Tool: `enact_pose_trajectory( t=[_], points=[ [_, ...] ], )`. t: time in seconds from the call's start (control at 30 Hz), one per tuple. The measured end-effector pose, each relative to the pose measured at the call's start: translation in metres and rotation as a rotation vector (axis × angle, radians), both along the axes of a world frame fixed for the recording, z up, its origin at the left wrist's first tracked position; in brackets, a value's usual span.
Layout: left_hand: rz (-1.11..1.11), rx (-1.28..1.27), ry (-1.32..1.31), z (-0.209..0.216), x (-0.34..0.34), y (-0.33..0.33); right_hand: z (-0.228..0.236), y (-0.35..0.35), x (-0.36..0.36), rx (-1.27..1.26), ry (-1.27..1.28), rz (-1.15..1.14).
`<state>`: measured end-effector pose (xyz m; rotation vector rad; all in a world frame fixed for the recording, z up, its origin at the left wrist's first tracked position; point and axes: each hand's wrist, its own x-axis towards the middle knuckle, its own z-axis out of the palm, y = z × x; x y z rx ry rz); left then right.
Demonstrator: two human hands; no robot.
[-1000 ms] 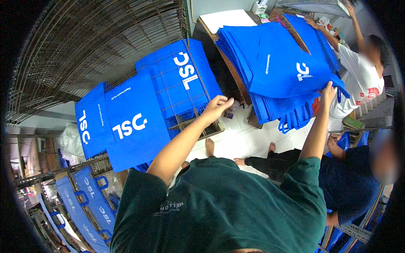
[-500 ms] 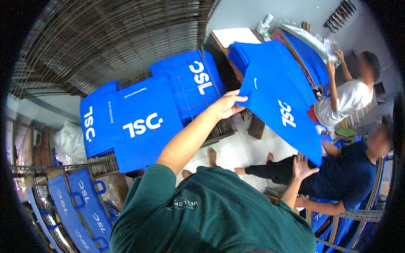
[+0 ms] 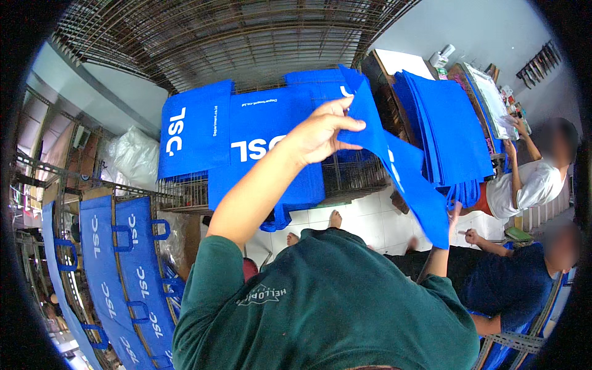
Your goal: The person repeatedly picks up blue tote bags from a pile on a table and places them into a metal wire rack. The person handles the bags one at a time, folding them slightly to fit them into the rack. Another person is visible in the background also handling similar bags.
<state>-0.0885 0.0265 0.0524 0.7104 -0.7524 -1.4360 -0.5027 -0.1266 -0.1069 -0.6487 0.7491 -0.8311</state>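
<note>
A blue fabric bag panel (image 3: pixel 410 179) with white printing is stretched slantwise between my hands, turned nearly edge-on. My left hand (image 3: pixel 324 131) pinches its upper left end between thumb and fingers, in front of the drying rack. At its lower right end is my right hand (image 3: pixel 455 217), mostly hidden behind the fabric, with a few fingers showing beside it. Beyond the panel, a fanned stack of blue bag panels (image 3: pixel 453 126) lies on a table. Blue printed panels (image 3: pixel 265 176) and another printed panel (image 3: pixel 196 132) rest on the wire rack to the left.
Wire grids (image 3: pixel 246 37) rise over the rack (image 3: pixel 364 176). At the lower left, blue bags (image 3: pixel 123 271) with handles lie on another rack. A person in white (image 3: pixel 533 185) works at the far right table; a person in dark blue (image 3: pixel 521 277) is close on my right.
The panel has swung from broad face to nearly edge-on as my hands moved it. My view has turned, so the rack sits further right. The stack on the table now shows.
</note>
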Motion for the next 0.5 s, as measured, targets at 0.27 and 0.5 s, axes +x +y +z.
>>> enact_pose_trajectory(
  t=[0.27, 0.5],
  points=[
    [0.297, -0.112, -0.107, 0.058, 0.085, 0.059, 0.001, -0.112, 0.106, -0.340, 0.117, 0.573],
    [0.616, -0.103, -0.245, 0.058, 0.083, 0.085, 0.024, -0.165, 0.196, -0.340, 0.094, 0.629]
  ],
)
